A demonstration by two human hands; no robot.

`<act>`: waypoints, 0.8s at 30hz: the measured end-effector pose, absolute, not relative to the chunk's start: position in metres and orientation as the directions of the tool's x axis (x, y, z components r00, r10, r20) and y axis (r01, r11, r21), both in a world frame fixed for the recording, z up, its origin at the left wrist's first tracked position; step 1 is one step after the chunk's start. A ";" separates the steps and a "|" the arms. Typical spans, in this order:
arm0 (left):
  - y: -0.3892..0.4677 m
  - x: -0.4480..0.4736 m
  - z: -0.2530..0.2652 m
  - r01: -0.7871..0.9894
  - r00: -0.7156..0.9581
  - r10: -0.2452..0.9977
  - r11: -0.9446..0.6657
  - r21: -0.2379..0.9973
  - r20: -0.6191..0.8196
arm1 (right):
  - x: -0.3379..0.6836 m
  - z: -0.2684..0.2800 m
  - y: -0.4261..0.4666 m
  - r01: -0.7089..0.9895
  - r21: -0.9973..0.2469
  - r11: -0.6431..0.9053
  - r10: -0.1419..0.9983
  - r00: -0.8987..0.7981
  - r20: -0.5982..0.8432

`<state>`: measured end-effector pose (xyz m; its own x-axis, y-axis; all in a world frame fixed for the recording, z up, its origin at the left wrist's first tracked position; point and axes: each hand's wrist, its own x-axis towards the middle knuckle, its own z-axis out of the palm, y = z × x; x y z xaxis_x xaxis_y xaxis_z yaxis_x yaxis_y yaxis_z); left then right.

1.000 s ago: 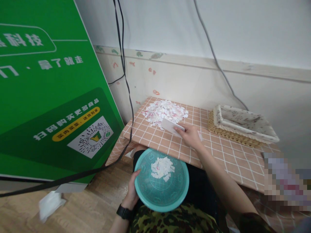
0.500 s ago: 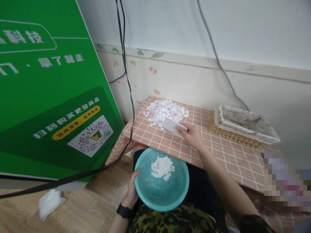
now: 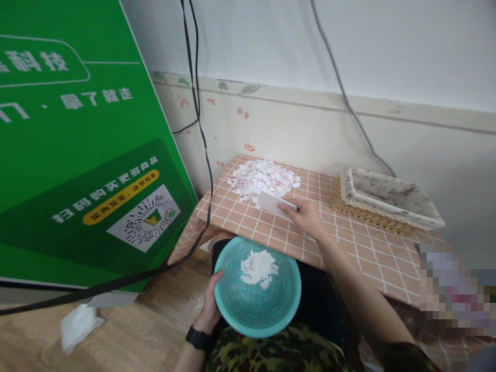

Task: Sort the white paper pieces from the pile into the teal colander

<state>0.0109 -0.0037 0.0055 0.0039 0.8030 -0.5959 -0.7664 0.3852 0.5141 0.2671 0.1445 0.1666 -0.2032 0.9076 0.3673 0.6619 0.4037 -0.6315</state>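
Note:
My left hand point(image 3: 212, 299) grips the left rim of a teal plastic colander point(image 3: 267, 315), which rests over my lap just below the table edge. A small heap of white paper scraps point(image 3: 259, 268) lies in the colander. In my right hand point(image 3: 305, 217) is a flat white card point(image 3: 273, 202), held between thumb and fingers, its far edge at the near side of a large pile of torn paper scraps point(image 3: 263, 177). Some scraps in that pile have pink or red marks. The fingers under the card are partly hidden.
A brown checked cloth covers the table point(image 3: 325, 248). A wicker basket point(image 3: 383, 217) with a floral lining stands at the right by the wall. Black cables point(image 3: 203, 139) hang at the left before a green panel point(image 3: 77, 155). A white plastic bag point(image 3: 79, 325) lies on the floor.
Almost nothing differs; the view has shifted very slightly. Both hands keep their holds on the colander and the card.

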 end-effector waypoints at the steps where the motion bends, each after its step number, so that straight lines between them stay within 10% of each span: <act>1: -0.004 0.011 0.005 -0.765 0.008 0.802 0.390 0.513 -0.598 | 0.267 0.167 0.144 0.651 -0.641 0.405 0.909 -0.211 0.360; 24: -0.004 0.011 0.009 -0.756 -0.021 0.806 0.374 0.537 -0.591 | 0.268 0.168 0.138 0.646 -0.645 0.409 0.906 -0.203 0.371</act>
